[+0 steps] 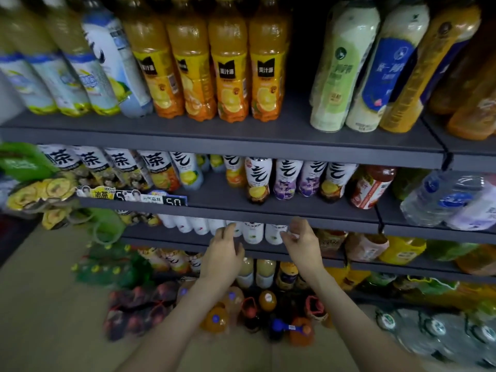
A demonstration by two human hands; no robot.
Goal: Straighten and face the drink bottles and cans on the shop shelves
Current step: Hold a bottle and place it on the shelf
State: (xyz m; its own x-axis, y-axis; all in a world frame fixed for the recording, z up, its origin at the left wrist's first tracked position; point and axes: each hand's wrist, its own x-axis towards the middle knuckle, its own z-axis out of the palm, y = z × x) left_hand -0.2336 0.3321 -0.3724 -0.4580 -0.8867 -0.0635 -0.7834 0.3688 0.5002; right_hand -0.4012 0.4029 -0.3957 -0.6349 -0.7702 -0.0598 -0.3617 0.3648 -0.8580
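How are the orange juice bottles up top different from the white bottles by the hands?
The orange juice bottles are see-through, full of orange drink, with yellow labels. The white bottles are white all over. The orange juice bottles stand on the highest shelf in view, showing almost whole. The white bottles sit two shelves lower, with their tops hidden behind the shelf edge above them. Both stand upright, side by side in a row.

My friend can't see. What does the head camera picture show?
Two bare hands, left and right, reach toward white bottles on a low shop shelf. Above stand rows of orange juice bottles and other drinks.
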